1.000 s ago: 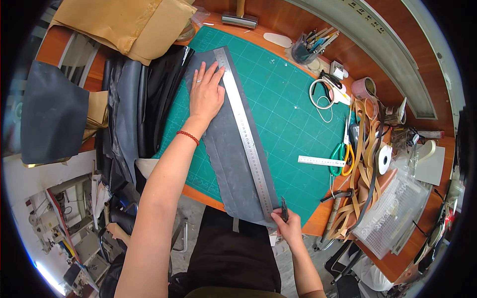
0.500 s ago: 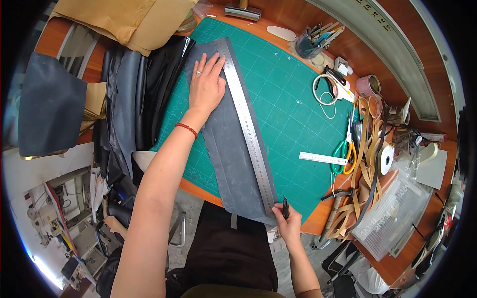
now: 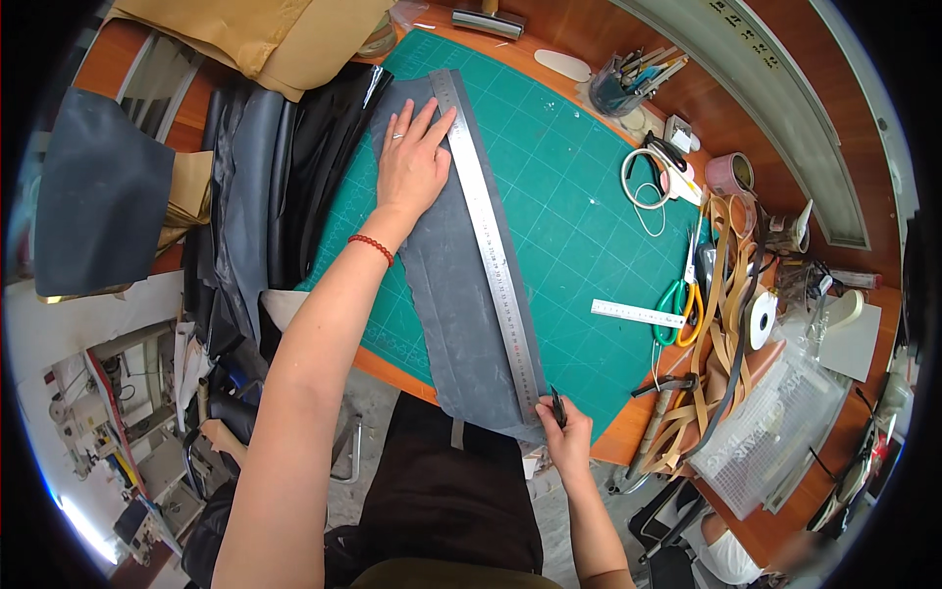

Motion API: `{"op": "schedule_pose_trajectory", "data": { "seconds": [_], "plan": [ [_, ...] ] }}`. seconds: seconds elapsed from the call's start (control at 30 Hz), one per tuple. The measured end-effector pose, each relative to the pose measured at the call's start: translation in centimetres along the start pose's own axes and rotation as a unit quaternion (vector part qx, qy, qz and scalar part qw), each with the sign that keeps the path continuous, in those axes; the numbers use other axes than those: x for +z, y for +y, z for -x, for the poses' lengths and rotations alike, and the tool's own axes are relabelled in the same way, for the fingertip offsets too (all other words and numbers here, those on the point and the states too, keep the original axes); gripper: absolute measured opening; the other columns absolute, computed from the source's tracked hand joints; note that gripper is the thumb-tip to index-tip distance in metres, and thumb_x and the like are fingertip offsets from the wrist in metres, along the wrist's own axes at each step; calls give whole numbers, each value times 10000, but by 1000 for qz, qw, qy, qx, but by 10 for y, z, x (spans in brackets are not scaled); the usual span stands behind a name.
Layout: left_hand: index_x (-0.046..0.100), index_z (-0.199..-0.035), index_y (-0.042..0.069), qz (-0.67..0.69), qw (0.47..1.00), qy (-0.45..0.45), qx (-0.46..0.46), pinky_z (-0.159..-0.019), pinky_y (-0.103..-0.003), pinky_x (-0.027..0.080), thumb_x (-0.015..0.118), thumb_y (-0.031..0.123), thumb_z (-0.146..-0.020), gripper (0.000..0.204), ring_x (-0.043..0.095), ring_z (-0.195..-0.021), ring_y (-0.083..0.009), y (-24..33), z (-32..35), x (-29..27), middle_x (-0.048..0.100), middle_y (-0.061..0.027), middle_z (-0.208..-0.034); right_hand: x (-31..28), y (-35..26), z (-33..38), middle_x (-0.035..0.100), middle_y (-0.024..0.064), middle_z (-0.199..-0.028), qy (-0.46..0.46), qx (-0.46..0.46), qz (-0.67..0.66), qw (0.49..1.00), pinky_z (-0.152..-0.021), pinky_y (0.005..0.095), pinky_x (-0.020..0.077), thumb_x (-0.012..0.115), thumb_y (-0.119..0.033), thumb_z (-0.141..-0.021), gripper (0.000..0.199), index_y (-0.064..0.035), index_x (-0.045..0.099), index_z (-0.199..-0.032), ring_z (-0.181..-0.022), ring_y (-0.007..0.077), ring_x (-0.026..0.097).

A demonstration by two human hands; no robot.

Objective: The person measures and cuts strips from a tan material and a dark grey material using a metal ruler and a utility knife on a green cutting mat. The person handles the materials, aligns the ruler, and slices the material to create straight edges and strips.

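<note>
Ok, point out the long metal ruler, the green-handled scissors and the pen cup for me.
long metal ruler (image 3: 491, 245), head view, middle of its blade.
green-handled scissors (image 3: 675, 299), head view, on the green handle loop.
pen cup (image 3: 610, 96), head view, its dark side wall.

Green-handled scissors and a short white ruler are lying well right of the fingers. A pencil cup is standing beyond them; tan strips are trailing farther right.
</note>
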State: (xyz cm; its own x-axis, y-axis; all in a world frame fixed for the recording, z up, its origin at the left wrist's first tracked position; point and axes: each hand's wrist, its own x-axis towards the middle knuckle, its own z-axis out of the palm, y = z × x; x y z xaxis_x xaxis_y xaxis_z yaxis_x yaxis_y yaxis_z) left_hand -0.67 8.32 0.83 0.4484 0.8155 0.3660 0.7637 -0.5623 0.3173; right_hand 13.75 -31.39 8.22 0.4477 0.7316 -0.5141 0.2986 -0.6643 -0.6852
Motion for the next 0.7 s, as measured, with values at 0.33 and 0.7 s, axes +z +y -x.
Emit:
{"op": "schedule_pose_trajectory", "data": {
  "seconds": [0.33,0.7],
  "plan": [
    [639,-1338,164,-12,1000,12,8,-1202,-505,293,591,79,-849,499,422,-1411,-379,-6,1,0,531,-100,-1478,-96,-19,-63,700,114,-849,-10,-191,206,960,-694,407,539,765,-99,-809,98,-70,745,-900,-784,331,682],
    [483,-1492,175,-24,994,-90,57,-1214,-579,177,588,528,-952,654,282,-1491,-373,-18,7,-19,389,-118,-1580,-160,-37,-159,601,126,-766,-34,-216,269,938,-635,356,488,777,-1,-772,186,-7,678,-929,-670,302,619]
  ]
}}
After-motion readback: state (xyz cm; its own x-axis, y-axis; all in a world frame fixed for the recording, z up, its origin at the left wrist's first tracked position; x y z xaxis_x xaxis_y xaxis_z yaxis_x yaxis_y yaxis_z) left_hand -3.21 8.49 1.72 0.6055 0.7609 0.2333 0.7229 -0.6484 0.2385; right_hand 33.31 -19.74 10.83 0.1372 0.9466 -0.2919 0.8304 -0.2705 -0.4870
